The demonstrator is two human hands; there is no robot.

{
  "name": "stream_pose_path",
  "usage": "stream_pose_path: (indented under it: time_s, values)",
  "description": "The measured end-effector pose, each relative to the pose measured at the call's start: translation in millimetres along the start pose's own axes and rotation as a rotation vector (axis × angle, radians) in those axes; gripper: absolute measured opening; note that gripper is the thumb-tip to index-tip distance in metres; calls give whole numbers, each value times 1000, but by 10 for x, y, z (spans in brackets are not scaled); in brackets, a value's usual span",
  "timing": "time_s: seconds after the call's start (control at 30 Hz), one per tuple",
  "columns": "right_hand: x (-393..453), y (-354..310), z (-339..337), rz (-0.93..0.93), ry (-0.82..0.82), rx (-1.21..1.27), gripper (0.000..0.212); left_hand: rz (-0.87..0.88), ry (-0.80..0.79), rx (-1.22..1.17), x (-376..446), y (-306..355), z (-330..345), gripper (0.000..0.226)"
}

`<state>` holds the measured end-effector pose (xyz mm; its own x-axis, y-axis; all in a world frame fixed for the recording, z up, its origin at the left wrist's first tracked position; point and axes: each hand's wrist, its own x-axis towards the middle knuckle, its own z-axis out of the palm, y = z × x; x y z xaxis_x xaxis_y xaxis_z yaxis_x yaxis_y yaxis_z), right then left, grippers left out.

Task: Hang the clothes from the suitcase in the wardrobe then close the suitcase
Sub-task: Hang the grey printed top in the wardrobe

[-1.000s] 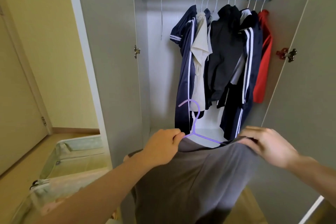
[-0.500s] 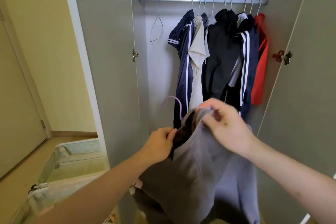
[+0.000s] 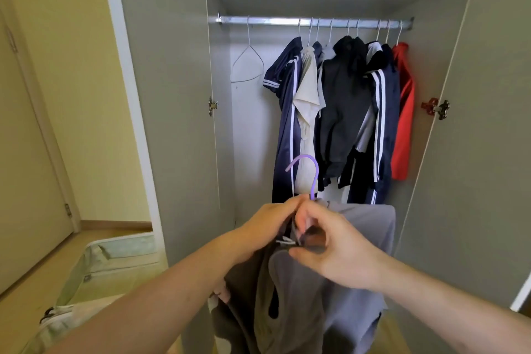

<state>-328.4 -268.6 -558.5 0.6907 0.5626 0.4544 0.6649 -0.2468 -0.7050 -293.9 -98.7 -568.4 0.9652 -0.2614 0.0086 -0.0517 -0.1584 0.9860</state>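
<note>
I hold a grey garment on a purple hanger in front of the open wardrobe. My left hand grips the garment's collar at the base of the hanger's hook. My right hand pinches the collar fabric right beside it. The hook sticks up above both hands. The garment hangs down below them, folded over itself. The pale green suitcase lies open on the floor at lower left.
The wardrobe rail carries several hung clothes, navy, white, black and red, bunched to the right. An empty wire hanger hangs at the rail's left end. Both wardrobe doors stand open. A room door is at far left.
My right hand came from the garment's right shoulder to its collar, meeting the left hand. The garment went from spread wide to bunched and hanging. The view tilted up.
</note>
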Motion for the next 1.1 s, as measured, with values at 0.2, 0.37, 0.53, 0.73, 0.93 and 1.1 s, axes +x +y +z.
stream_pose_path:
  time_s: [0.2,0.37,0.53,0.73,0.93,1.1]
  values:
    - [-134,40,-569,51,11,-165,34,109,78,269,87,291,-135,44]
    - [-87,73,-1382,33,243,-576,37,171,147,411,115,630,-239,36]
    - [-7,135,-1793,316,87,-598,23,260,159,490,252,935,-335,30]
    - [179,-129,-1931,334,21,-157,56,346,366,729,556,1279,-420,26]
    - [452,-477,-1991,499,158,233,23,259,465,976,851,1771,-320,30]
    - [776,-557,-1906,568,336,337,26,251,605,813,909,2016,-285,32]
